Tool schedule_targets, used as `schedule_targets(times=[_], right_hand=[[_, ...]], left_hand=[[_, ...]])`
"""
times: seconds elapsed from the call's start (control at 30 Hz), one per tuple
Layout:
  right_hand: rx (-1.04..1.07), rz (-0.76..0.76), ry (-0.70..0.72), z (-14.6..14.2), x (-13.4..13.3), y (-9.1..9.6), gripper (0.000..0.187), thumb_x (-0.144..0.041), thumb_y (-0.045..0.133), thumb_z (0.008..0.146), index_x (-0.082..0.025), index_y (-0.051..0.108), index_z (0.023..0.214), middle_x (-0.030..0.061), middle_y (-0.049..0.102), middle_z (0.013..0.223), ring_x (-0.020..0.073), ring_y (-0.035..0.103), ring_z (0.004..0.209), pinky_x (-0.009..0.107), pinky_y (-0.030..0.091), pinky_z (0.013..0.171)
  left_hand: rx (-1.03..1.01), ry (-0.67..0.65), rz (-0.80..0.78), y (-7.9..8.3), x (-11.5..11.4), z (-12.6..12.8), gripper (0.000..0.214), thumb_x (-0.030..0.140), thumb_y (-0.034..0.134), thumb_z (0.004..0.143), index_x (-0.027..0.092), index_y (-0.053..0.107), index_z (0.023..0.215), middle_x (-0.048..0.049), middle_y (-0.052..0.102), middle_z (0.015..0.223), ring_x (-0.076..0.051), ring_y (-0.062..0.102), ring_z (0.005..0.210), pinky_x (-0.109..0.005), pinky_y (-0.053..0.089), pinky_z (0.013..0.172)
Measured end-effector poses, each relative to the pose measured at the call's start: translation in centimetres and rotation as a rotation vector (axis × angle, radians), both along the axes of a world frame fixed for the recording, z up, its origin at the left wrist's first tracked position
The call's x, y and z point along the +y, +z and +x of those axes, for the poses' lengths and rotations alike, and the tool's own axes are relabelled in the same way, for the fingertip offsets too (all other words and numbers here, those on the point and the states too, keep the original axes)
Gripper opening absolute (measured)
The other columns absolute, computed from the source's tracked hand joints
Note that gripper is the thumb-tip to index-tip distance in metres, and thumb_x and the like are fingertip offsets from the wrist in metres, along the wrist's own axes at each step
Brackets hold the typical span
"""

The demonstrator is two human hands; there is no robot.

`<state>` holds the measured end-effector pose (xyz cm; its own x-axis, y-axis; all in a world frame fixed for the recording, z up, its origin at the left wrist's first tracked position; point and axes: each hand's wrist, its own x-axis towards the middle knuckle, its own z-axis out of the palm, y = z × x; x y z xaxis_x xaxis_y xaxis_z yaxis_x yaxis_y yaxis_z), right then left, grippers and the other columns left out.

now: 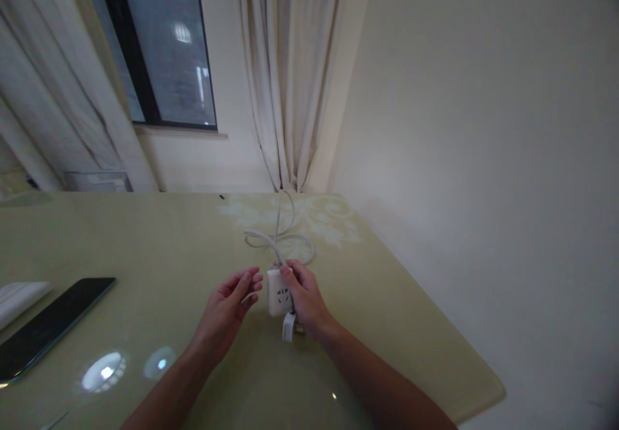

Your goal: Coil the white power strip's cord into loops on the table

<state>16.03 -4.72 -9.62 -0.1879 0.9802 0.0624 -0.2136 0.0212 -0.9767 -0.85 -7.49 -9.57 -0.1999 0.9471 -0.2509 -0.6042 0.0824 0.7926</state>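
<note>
A white power strip (279, 293) lies on the glossy yellow-green table (159, 249), with a small white plug (289, 327) at its near end. My right hand (304, 298) is closed around the strip's right side, thumb on top. My left hand (227, 307) hovers just left of the strip with its fingers loosely curled and apart, holding nothing. The strip's white cable (283, 236) loops across the table toward the curtain.
A dark tablet or phone (48, 323) lies flat at the left, next to a white folded object (19, 298). Curtains (285, 75) and a dark window (159, 43) stand behind the table. A bare wall (483, 127) runs along the table's right edge.
</note>
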Motion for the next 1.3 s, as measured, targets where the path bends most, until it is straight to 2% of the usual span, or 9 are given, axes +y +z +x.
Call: schedule_targets(times=[0.2, 0.37, 0.53, 0.63, 0.8, 1.0, 1.07, 1.17, 1.3], right_hand=[[0.101, -0.079, -0.029, -0.8, -1.0, 0.0, 0.053, -0.068, 0.08, 0.081, -0.019, 0.067, 0.097, -0.0026, 0.06, 0.079, 0.011, 0.052, 0.067, 0.022, 0.042, 0.06], [0.132, -0.093, -0.035, -0.7, -0.8, 0.0, 0.051, -0.066, 0.081, 0.082, -0.019, 0.067, 0.097, -0.0032, 0.059, 0.078, 0.0109, 0.051, 0.066, 0.022, 0.042, 0.06], [0.09, -0.071, 0.006, -0.6, -1.1, -0.1, 0.053, -0.068, 0.077, 0.085, -0.021, 0.066, 0.107, -0.0024, 0.064, 0.081, 0.0124, 0.055, 0.067, 0.024, 0.044, 0.062], [-0.055, 0.042, 0.056, -0.6, -1.6, 0.0, 0.047, -0.065, 0.071, 0.093, -0.02, 0.07, 0.108, 0.0006, 0.069, 0.085, 0.0147, 0.061, 0.073, 0.026, 0.047, 0.067], [-0.3, 0.236, -0.005, -0.5, -2.1, 0.2, 0.037, -0.054, 0.063, 0.102, -0.022, 0.077, 0.114, 0.0102, 0.075, 0.124, 0.0225, 0.07, 0.108, 0.034, 0.054, 0.09], [-0.413, 0.429, 0.015, -0.5, -2.4, 1.1, 0.03, -0.043, 0.06, 0.105, -0.022, 0.079, 0.095, 0.0116, 0.073, 0.125, 0.0246, 0.067, 0.123, 0.041, 0.049, 0.11], [-0.356, 0.418, -0.091, -0.3, -2.2, 1.4, 0.032, -0.046, 0.059, 0.105, -0.021, 0.076, 0.092, 0.0126, 0.072, 0.122, 0.024, 0.067, 0.119, 0.039, 0.052, 0.104], [-0.132, 0.262, -0.227, 0.4, -0.9, 1.6, 0.042, -0.059, 0.057, 0.103, -0.021, 0.069, 0.091, 0.0061, 0.071, 0.089, 0.018, 0.068, 0.081, 0.031, 0.055, 0.075], [0.159, 0.114, -0.372, 2.3, 1.8, 1.8, 0.051, -0.072, 0.067, 0.091, -0.021, 0.062, 0.087, -0.0032, 0.06, 0.068, 0.0098, 0.051, 0.051, 0.024, 0.039, 0.049]], left_hand=[[-0.077, -0.122, 0.079, -0.4, -0.1, -0.2, 0.038, 0.033, 0.098, 0.068, 0.017, 0.086, 0.101, -0.0127, 0.084, 0.109, -0.023, 0.08, 0.095, -0.032, 0.065, 0.091], [-0.144, -0.277, 0.241, -0.4, -0.3, -0.9, 0.041, 0.046, 0.082, 0.081, 0.018, 0.087, 0.111, -0.0142, 0.077, 0.134, -0.031, 0.071, 0.127, -0.044, 0.053, 0.116], [-0.019, -0.23, 0.227, -0.7, -0.3, -0.6, 0.045, 0.046, 0.082, 0.084, 0.019, 0.084, 0.119, -0.0155, 0.077, 0.134, -0.027, 0.075, 0.109, -0.039, 0.059, 0.099], [0.121, -0.18, 0.175, -1.1, -0.2, -0.1, 0.052, 0.049, 0.088, 0.081, 0.02, 0.082, 0.124, -0.0151, 0.08, 0.124, -0.027, 0.074, 0.106, -0.036, 0.058, 0.094], [0.238, -0.159, 0.185, -1.5, -0.1, -0.2, 0.048, 0.048, 0.095, 0.074, 0.02, 0.081, 0.111, -0.0113, 0.081, 0.114, -0.025, 0.075, 0.103, -0.033, 0.056, 0.095], [0.224, -0.131, 0.211, -0.8, -0.3, 0.3, 0.047, 0.041, 0.098, 0.069, 0.018, 0.078, 0.105, -0.0127, 0.079, 0.115, -0.024, 0.074, 0.106, -0.031, 0.056, 0.097], [0.197, -0.087, 0.168, -0.8, -0.3, 0.5, 0.051, 0.044, 0.1, 0.065, 0.018, 0.074, 0.1, -0.0116, 0.079, 0.107, -0.023, 0.074, 0.098, -0.029, 0.057, 0.089], [0.157, 0.005, 0.087, -1.2, 0.1, 0.3, 0.054, 0.047, 0.101, 0.06, 0.019, 0.067, 0.091, -0.0057, 0.076, 0.089, -0.019, 0.071, 0.084, -0.026, 0.057, 0.076], [0.085, 0.157, 0.014, -1.5, 1.1, -1.4, 0.034, 0.04, 0.088, 0.079, 0.02, 0.068, 0.099, 0.0057, 0.058, 0.067, -0.014, 0.066, 0.071, -0.023, 0.057, 0.069]])
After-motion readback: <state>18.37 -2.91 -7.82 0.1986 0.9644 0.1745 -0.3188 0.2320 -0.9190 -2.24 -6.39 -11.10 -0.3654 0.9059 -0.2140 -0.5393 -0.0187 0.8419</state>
